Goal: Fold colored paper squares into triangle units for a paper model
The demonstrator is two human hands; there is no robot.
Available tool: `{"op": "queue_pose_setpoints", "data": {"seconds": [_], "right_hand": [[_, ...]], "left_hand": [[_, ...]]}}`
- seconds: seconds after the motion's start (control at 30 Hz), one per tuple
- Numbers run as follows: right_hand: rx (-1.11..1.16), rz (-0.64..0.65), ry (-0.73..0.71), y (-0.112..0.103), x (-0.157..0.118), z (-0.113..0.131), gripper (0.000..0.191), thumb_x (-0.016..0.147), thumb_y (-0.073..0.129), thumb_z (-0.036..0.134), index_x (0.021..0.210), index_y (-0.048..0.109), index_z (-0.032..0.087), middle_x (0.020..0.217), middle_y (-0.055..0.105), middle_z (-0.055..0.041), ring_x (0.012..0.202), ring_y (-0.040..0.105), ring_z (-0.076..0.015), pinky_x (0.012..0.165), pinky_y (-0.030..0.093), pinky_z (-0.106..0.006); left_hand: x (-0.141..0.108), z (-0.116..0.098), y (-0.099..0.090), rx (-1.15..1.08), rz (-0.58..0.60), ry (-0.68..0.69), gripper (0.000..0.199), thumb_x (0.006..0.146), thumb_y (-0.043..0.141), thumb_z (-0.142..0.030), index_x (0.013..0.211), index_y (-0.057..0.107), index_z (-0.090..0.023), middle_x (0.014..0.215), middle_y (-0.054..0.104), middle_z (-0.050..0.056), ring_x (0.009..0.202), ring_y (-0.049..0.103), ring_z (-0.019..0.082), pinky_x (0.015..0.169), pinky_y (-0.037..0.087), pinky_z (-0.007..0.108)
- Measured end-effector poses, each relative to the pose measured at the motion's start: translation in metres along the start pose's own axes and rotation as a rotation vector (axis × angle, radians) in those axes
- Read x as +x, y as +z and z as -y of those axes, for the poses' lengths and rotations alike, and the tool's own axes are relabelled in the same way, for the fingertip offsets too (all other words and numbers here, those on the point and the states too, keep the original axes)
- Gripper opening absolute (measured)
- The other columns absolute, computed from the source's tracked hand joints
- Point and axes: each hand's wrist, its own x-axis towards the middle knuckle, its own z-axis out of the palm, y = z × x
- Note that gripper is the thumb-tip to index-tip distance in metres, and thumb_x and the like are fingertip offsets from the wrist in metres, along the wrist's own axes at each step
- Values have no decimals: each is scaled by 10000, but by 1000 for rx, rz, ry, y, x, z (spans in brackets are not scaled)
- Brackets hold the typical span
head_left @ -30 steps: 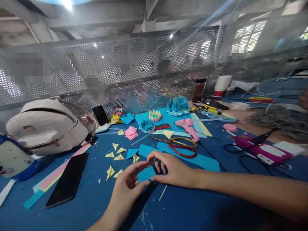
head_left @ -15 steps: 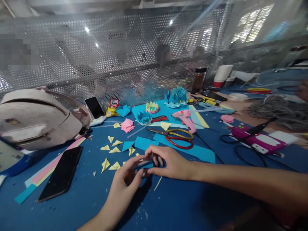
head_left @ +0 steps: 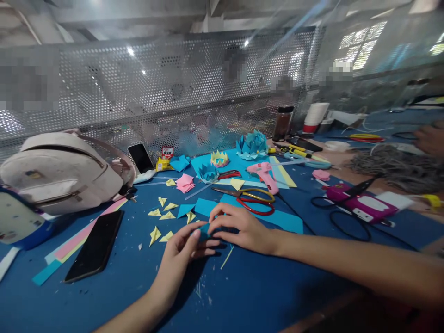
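Between my two hands is a small blue paper piece (head_left: 204,231), partly covered by fingers. My left hand (head_left: 187,243) pinches its left side between thumb and fingers. From the right, my right hand (head_left: 239,226) has its bent fingers on the same paper. Several folded yellow paper triangles (head_left: 168,216) lie just beyond my left hand. Blue paper strips (head_left: 205,206) and scissors with yellow and red handles (head_left: 256,206) are beyond my right hand. A thin yellow sliver (head_left: 227,257) lies below it.
A black phone (head_left: 95,247) and a pale backpack (head_left: 65,173) are at left. Farther back stand a pink glue gun (head_left: 265,175) and blue paper flowers (head_left: 252,144). A purple device (head_left: 360,202) with a black cable is at right, near another person's hand (head_left: 432,141).
The fingers of both hands have shifted around the blue paper, which now shows between them. The whole view has shifted slightly.
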Motion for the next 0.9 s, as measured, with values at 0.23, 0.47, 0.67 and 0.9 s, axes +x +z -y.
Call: {"op": "queue_pose_setpoints", "data": {"seconds": [0.23,0.47,0.67,0.9], "right_hand": [[-104,-43,-195,1,1,-3,218,1006,518,135,1191,619,186,966,694,-58,891,600,-163,815,478,-291],[-217,-19,-304,-3,1,-6,268,971,494,61,936,713,210,1034,640,-69,919,570,-164,795,447,-300],[-168,-28,-176,-4,0,2,270,902,513,51,935,722,219,1084,578,-65,924,551,-163,804,451,-301],[37,8,43,1,0,7,121,917,635,183,1037,648,195,1026,571,-41,852,557,-139,778,476,-271]], "left_hand": [[1,-3,-3,-29,3,-23,524,729,857,-517,1105,745,-171,996,750,84,803,727,207,833,591,359],[0,1,-8,10,-48,-5,629,766,818,-545,1274,680,-201,650,589,-41,557,540,82,611,496,187],[-1,-2,-6,8,-34,-4,682,773,804,-558,1334,630,-212,740,624,-12,631,584,104,670,530,222],[3,2,-9,48,13,16,655,834,745,-564,1368,598,-213,628,523,-50,623,552,108,696,512,230]]}}
